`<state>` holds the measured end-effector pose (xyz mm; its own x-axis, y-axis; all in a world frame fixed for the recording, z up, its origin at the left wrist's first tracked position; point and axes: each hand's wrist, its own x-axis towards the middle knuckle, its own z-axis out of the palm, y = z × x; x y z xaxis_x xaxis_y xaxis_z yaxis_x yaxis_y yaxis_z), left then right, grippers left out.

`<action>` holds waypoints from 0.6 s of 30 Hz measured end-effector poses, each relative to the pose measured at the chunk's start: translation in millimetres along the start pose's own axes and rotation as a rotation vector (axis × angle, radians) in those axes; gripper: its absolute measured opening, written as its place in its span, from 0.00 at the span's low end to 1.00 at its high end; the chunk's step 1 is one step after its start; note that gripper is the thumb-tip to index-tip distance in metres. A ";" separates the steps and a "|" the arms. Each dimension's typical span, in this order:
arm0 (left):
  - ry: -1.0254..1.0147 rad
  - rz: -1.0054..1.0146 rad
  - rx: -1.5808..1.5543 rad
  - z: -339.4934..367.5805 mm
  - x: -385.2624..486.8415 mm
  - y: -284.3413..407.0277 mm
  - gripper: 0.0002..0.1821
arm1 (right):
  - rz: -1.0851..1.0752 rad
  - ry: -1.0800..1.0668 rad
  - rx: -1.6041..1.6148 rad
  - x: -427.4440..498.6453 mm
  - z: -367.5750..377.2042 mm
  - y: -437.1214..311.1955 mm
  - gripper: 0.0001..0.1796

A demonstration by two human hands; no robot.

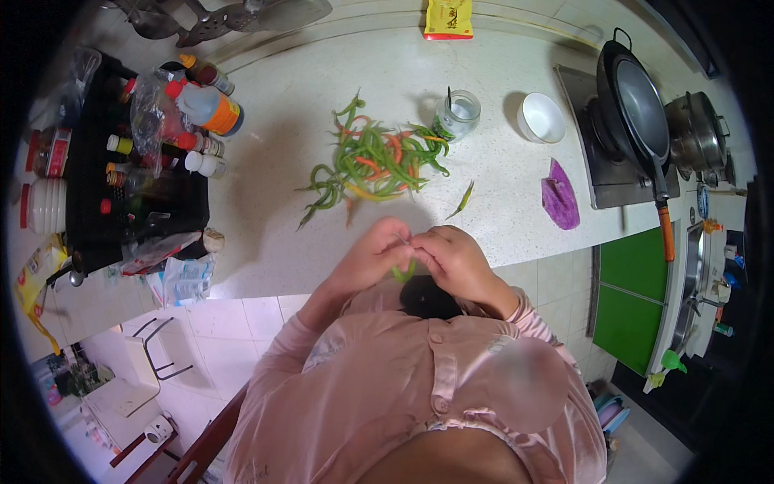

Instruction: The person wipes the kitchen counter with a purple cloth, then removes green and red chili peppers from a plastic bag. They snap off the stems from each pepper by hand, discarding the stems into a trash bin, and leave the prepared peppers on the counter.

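Both hands meet above the counter's front edge, fingertips close together. My left hand [378, 248] grips a green chili pepper [404, 272], whose curved end hangs below the fingers. A thin pale strand, too small to name, shows at the left fingertips. My right hand [452, 253] has its thumb and forefinger pinched together against the left fingertips; whatever lies between them is hidden. Beyond the hands lies a loose pile of green, red and orange chili peppers [378, 160]. One separate green chili pepper [462, 201] rests right of the pile.
Behind the pile stand a glass jar [464, 112] with a dark handle and a white bowl [542, 118]. A purple cloth [559, 196] lies near the gas stove [611, 187], which carries a wok [641, 103]. Sauce bottles [208, 109] crowd a black rack [84, 218] at left.
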<state>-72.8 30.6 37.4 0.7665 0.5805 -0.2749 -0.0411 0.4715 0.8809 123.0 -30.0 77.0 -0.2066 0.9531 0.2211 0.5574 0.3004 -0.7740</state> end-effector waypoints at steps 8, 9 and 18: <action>0.227 0.080 0.552 10.3 -2.2 12.2 0.08 | 0.008 0.030 -0.160 2.1 0.1 1.3 0.08; 0.235 0.112 0.605 10.6 -1.5 12.7 0.07 | 0.002 0.035 -0.170 1.9 0.7 1.4 0.08; 0.179 0.055 0.353 12.0 4.0 1.3 0.07 | 0.046 0.091 -0.160 -2.1 10.1 5.0 0.08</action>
<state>-62.1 25.5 42.0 0.6444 0.7194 -0.2591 0.1675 0.1977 0.9658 118.1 -30.9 66.6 -0.1084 0.9632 0.2458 0.6868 0.2513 -0.6820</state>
